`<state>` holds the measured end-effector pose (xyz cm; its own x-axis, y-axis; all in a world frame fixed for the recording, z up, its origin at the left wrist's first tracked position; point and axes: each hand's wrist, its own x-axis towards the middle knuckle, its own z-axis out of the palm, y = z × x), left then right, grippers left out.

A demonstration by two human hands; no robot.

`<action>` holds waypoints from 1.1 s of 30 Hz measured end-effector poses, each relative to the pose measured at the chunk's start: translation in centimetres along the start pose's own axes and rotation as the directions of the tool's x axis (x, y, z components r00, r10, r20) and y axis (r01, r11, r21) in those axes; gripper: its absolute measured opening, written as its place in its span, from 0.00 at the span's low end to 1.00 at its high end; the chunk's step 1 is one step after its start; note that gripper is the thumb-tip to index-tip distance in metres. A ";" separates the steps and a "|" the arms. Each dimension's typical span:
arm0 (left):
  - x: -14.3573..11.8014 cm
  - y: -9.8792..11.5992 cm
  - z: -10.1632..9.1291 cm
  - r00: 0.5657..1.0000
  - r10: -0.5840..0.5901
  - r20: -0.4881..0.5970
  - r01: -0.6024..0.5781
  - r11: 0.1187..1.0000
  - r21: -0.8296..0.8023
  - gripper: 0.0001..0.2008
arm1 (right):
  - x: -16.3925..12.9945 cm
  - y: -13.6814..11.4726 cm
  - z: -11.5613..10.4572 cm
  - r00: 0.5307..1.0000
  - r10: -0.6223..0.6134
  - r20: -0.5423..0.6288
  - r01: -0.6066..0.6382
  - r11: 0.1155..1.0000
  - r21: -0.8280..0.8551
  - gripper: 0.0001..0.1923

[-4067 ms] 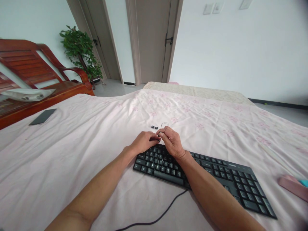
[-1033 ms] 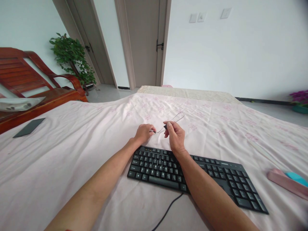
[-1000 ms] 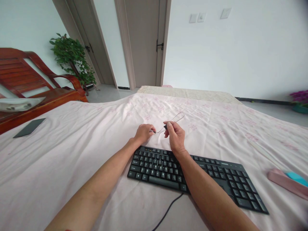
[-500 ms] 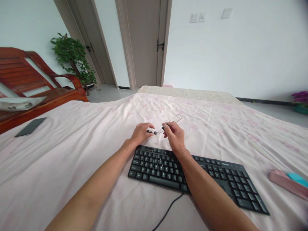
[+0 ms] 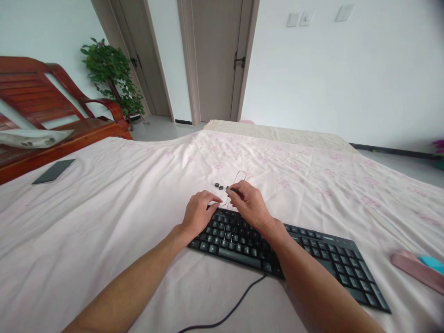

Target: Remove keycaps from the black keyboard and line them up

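My right hand (image 5: 250, 202) is closed on a wire keycap puller (image 5: 242, 172). One wire loop rises above my fingers, and thin wire ends point down toward the keyboard. My left hand (image 5: 200, 212) is over the upper left corner of the black keyboard (image 5: 239, 249), thumb and forefinger slightly apart, with nothing visible between them. Just beyond my fingers, a few small black keycaps (image 5: 217, 185) lie on the cloth. My right wrist and forearm cover the middle of the keyboard.
A pink floral cloth (image 5: 138, 222) covers the wrinkled surface. On the far left lies a dark phone (image 5: 53, 171). At right is a pink case (image 5: 414, 268) with a blue item beside it. The keyboard cable (image 5: 225, 319) runs toward me. A wooden bench (image 5: 65, 125) stands at left.
My left hand has moved away from the small keycaps, back to the keyboard's top left edge. My right hand has turned the puller's wire ends downward. The view has shifted slightly.
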<state>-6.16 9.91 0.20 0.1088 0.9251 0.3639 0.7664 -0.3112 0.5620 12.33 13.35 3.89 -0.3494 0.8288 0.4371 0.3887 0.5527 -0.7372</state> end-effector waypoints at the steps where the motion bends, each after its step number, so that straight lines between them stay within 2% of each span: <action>1: 0.0 0.1 0.1 1.000 0.007 0.008 -0.007 1.000 0.009 0.06 | -0.2 0.0 0.0 1.000 -0.013 0.005 0.014 1.000 -0.020 0.09; 8: 0.1 0.0 0.3 0.997 0.060 0.053 -0.062 0.998 0.032 0.08 | -1.1 0.0 0.4 0.994 -0.101 0.030 0.104 0.990 -0.097 0.07; 22: 0.3 -0.5 0.4 0.975 0.136 0.175 -0.146 0.988 0.045 0.06 | -1.8 0.9 0.8 0.961 -0.205 0.186 0.232 0.963 -0.136 0.07; 33: 1.3 -2.1 1.0 0.940 0.193 0.281 -0.163 0.979 -0.126 0.10 | -1.7 0.4 1.5 0.913 -0.299 0.277 0.358 0.913 -0.195 0.07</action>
<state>-6.98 11.98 -1.30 0.4279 0.8708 0.2420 0.6522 -0.4828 0.5844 11.81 12.04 2.11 -0.6715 0.5672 0.4768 0.3961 0.8186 -0.4159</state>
